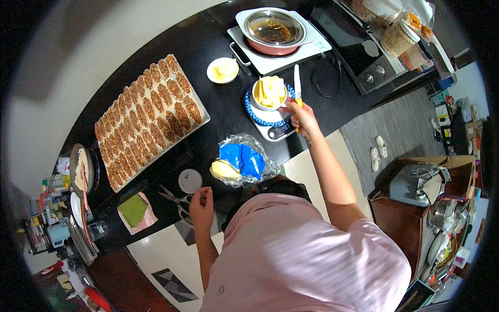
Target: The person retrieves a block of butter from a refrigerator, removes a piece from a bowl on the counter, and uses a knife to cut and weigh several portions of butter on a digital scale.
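Observation:
My right hand (304,118) is closed around the yellow handle of a knife (297,80), whose pale blade points away from me. Its thumb side is at the rim of a white bowl (268,107) heaped with pale yellow butter (272,90). Under the bowl is a blue-patterned plate (251,112), resting on a white kitchen scale (280,134) with a lit display. My left hand (201,202) has its fingers curled in beside a pair of scissors (182,203); anything inside them is hidden. Between my hands lies a butter block (226,169) in blue wrapping and clear plastic.
A large tray (202,122) of brown-topped oblong pieces covers the left counter. Beyond the scale are a small bowl of butter slices (223,70) and a glass-lidded pan (274,30) on a white cooker. A round white lid (190,180) and a green-and-pink cloth (136,213) lie nearer.

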{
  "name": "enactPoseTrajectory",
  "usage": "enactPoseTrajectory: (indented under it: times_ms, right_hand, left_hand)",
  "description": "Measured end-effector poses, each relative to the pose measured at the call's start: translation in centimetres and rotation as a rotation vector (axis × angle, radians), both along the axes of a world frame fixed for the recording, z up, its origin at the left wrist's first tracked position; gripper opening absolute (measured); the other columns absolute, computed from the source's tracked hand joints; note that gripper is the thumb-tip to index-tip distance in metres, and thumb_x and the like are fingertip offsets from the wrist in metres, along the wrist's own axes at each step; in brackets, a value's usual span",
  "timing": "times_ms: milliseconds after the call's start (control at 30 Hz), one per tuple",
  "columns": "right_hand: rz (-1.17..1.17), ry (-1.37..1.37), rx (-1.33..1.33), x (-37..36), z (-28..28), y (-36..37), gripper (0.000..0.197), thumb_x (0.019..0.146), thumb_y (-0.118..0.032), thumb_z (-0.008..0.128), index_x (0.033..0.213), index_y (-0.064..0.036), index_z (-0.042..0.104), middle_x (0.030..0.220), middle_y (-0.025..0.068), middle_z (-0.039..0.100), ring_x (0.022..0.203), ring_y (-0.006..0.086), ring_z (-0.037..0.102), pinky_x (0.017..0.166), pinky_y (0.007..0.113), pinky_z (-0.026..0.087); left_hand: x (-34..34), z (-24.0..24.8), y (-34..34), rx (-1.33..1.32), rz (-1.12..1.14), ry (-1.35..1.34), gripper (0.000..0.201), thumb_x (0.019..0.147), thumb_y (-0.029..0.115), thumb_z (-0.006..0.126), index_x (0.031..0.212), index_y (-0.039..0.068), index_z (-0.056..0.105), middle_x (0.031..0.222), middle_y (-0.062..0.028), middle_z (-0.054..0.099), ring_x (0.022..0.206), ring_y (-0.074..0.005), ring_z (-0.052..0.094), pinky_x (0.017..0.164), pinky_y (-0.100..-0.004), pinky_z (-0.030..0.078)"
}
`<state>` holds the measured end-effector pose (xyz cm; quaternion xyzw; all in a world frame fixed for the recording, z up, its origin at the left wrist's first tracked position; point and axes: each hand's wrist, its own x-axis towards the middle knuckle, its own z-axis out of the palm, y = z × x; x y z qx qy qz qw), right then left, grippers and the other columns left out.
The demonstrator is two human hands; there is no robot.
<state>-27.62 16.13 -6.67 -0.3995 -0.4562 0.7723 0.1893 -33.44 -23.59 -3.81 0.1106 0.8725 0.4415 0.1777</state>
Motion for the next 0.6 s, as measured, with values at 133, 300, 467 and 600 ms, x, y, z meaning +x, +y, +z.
enactPoseTrajectory:
  times_ms: [133,300,467,600]
  right_hand:
    - [0.046,0.001,-0.096,-0.9,-0.5,0.8,0.029,0.086,-0.021,0.064,0.11,-0.0046,0.057,0.083,0.0108,0.069,0.038,0.0015,0.034,0.034,0.017,0.026]
    - [0.112,-0.014,-0.132,-1.7,-0.8,1.8,0.021,0.083,-0.018,0.066,0.096,-0.0055,0.056,0.074,0.0068,0.065,0.039,0.0031,0.036,0.034,0.018,0.027]
    - [0.126,-0.028,-0.115,-2.3,-1.7,2.4,0.017,0.084,-0.017,0.064,0.092,-0.0049,0.055,0.073,0.0081,0.066,0.039,0.0042,0.037,0.034,0.02,0.028]
    - [0.118,-0.04,-0.139,-1.8,-1.9,3.1,0.016,0.085,-0.017,0.062,0.091,-0.0038,0.055,0.072,0.0092,0.066,0.038,0.0051,0.037,0.034,0.021,0.028]
  left_hand:
    - [1.2,0.5,1.7,-0.03,0.019,-0.061,0.018,0.092,0.02,0.061,0.1,0.005,0.066,0.08,-0.0029,0.061,0.068,-0.0099,0.054,0.062,-0.0246,0.045]
    - [2.4,-0.2,2.8,-0.015,0.077,0.008,0.019,0.092,0.02,0.061,0.101,0.004,0.066,0.08,-0.0042,0.063,0.07,-0.011,0.056,0.063,-0.0256,0.045]
    - [3.8,-1.3,2.7,-0.026,0.129,0.042,0.019,0.093,0.02,0.061,0.102,0.004,0.065,0.079,-0.0038,0.063,0.069,-0.011,0.056,0.063,-0.0258,0.046]
    - [4.4,-1.1,3.3,-0.036,0.177,0.027,0.02,0.093,0.021,0.061,0.102,0.004,0.065,0.078,-0.0036,0.062,0.067,-0.0107,0.056,0.062,-0.0255,0.045]
